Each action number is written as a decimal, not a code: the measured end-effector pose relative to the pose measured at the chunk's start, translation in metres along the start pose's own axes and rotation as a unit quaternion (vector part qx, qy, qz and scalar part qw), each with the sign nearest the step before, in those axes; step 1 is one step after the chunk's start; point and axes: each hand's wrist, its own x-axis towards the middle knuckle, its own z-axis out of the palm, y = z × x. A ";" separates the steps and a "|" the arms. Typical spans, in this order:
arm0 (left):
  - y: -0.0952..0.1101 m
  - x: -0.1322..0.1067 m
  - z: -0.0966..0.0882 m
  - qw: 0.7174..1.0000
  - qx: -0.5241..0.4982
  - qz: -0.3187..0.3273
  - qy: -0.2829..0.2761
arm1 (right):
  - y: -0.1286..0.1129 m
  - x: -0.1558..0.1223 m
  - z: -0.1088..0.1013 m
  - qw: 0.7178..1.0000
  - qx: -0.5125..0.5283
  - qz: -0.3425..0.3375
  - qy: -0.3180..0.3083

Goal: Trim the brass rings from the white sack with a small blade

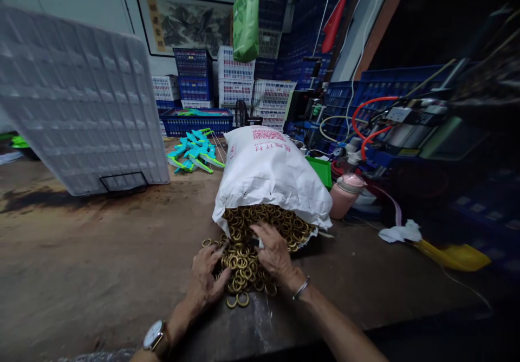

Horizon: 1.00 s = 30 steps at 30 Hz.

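A white woven sack [270, 172] lies on its side on the brown worktable [101, 264], its mouth facing me. Brass rings [244, 264] spill from the mouth into a heap in front of it. My left hand [207, 275], with a wristwatch on the wrist, rests on the left side of the heap with fingers spread over the rings. On the right side lies my right hand [274, 251], a bracelet at its wrist, fingers stretched flat toward the sack's mouth. Neither hand grips anything.
A white gridded tray [77, 102] leans at the left. Turquoise plastic parts [195, 153] lie behind the sack. A pink bottle [345, 194], a green box [320, 169], a yellow scoop [455, 254] and a machine with hoses [406, 123] stand at the right. Stacked crates [235, 80] line the back.
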 end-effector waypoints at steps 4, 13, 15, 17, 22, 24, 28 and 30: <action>0.004 0.007 -0.002 0.998 -0.006 -0.055 0.025 | 0.030 0.029 -0.002 0.993 -0.085 0.076 0.013; 0.021 0.064 -0.004 0.913 -0.257 -0.311 0.055 | -0.002 0.049 0.018 0.991 -0.103 0.046 -0.066; 0.021 0.075 -0.006 0.891 -0.314 -0.326 0.037 | -0.008 0.042 0.020 0.992 -0.095 0.046 -0.075; 0.019 0.080 -0.006 0.881 -0.343 -0.325 0.012 | -0.011 0.035 0.020 0.992 -0.092 0.040 -0.078; 0.009 0.079 -0.003 0.890 -0.325 -0.320 -0.008 | -0.015 0.022 0.015 0.991 -0.095 0.021 -0.094; 0.006 0.077 -0.001 0.896 -0.312 -0.316 -0.011 | -0.017 0.018 0.014 0.991 -0.100 0.007 -0.092; 0.004 0.072 0.000 0.910 -0.277 -0.307 -0.017 | -0.019 0.011 0.013 0.989 -0.113 -0.019 -0.097; 0.005 0.068 -0.002 0.920 -0.258 -0.294 -0.022 | -0.019 0.006 0.014 0.988 -0.113 -0.032 -0.098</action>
